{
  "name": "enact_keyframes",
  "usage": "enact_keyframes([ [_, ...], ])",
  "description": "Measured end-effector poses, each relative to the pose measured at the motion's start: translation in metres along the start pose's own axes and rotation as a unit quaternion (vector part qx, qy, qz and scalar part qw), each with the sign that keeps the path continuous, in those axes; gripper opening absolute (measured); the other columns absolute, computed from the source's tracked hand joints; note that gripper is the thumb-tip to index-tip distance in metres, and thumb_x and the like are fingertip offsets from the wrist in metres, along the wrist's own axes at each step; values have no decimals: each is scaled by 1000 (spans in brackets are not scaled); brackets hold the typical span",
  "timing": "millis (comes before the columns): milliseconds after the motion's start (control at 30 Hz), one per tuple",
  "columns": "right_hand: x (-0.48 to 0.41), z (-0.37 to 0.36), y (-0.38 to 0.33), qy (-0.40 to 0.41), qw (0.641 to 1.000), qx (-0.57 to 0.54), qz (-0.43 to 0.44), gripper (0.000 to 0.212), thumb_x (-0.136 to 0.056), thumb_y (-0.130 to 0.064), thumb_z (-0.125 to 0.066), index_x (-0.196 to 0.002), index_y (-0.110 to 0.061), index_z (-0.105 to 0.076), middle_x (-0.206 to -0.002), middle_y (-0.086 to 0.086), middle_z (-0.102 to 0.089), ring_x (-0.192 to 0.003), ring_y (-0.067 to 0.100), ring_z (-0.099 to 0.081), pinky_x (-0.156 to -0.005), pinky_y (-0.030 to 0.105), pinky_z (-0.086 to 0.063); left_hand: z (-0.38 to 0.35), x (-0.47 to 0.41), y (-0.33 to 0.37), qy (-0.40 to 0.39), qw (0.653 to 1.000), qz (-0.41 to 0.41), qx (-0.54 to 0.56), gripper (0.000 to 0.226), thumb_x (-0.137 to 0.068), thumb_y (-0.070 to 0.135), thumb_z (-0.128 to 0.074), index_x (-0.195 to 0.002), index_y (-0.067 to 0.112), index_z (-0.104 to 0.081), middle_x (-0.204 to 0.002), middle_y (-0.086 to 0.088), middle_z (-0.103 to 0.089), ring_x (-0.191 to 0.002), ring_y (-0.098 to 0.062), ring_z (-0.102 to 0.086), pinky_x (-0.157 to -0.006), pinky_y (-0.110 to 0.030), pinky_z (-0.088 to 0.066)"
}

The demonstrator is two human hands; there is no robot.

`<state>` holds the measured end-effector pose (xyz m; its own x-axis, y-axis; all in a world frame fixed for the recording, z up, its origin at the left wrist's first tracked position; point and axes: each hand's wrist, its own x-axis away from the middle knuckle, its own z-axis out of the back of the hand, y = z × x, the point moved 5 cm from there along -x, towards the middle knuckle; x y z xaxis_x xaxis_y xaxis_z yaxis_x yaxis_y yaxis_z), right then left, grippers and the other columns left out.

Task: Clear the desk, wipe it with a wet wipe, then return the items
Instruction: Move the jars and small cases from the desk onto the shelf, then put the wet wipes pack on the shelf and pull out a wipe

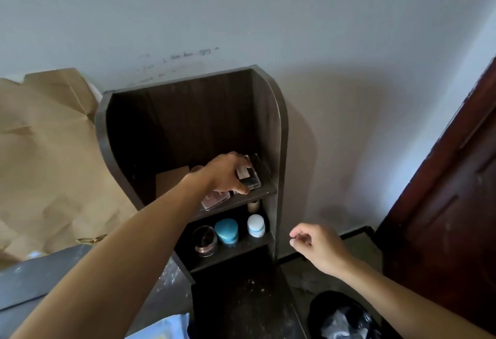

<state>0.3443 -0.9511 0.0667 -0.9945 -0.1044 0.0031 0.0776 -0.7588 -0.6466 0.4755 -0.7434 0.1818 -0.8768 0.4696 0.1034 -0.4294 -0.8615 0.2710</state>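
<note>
A dark wooden shelf unit [271, 113] stands on the desk [241, 309] against the wall. My left hand [228, 171] reaches onto its upper shelf and grips a flat clear case [251, 177] with a white label. Just in front of it on the same shelf lies a pinkish palette [216, 200]. The lower shelf holds a round dark jar [205, 240], a teal-lidded jar [226, 231] and a white-lidded jar [256, 226]. My right hand [316, 250] hovers to the right of the shelf with fingers loosely curled and nothing in it. A blue wet-wipe pack [166, 328] shows at the bottom edge.
Crumpled brown paper [48, 150] covers the wall at the left. A grey surface [40, 279] lies at the lower left. A black bin with a plastic bag [343, 317] sits on the floor at the lower right, beside a dark red door [456, 191].
</note>
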Motion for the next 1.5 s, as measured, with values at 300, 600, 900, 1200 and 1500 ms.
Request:
enact_keyframes([
  [300, 9, -82, -39, -124, 990, -5, 62, 6, -82, -30, -68, -87, -30, -67, -74, -15, -66, -68, -2, -60, -61, 13, -46, -5, 133, -6, 223, 974, 30, 18, 36, -80, 31, -68, -113, 17, -62, -108, -1, -58, -98, -21, -57, -76, -37, -51],
  [600, 53, -222, -92, -270, 958, 2, 93, 18, -79, -31, -67, -97, -26, -66, -76, -11, -62, -70, 6, -59, -69, 27, -52, -128, 317, -99, 192, 933, 285, 106, 22, -76, 29, -61, -94, 19, -67, -92, 5, -66, -80, -22, -64, -69, -35, -53],
  [900, 63, -300, -105, -238, 969, -8, -61, 47, -81, -30, -67, -123, -14, -53, -113, 4, -61, -98, 21, -60, -77, 28, -44, -242, 400, -188, 49, 853, 494, 162, 40, -85, 27, -62, -121, 13, -52, -118, -6, -55, -108, -26, -55, -85, -33, -42],
  [1200, 70, -364, -103, -217, 936, -121, -251, 23, -85, -32, -61, -87, -9, -62, -87, 10, -68, -78, 27, -64, -66, 37, -50, -292, 383, -223, 7, 786, 523, 331, 38, -90, 28, -53, -117, 4, -42, -111, -17, -60, -103, -36, -56, -82, -37, -44],
  [1500, 81, -295, -129, -86, 980, -37, -175, 30, -93, -27, -45, -68, -16, -32, -65, -1, -48, -64, 25, -49, -54, 33, -32, -273, 370, -174, 3, 836, 430, 342, 36, -94, 23, -41, -128, 11, -39, -111, -18, -61, -100, -37, -57, -83, -43, -47],
])
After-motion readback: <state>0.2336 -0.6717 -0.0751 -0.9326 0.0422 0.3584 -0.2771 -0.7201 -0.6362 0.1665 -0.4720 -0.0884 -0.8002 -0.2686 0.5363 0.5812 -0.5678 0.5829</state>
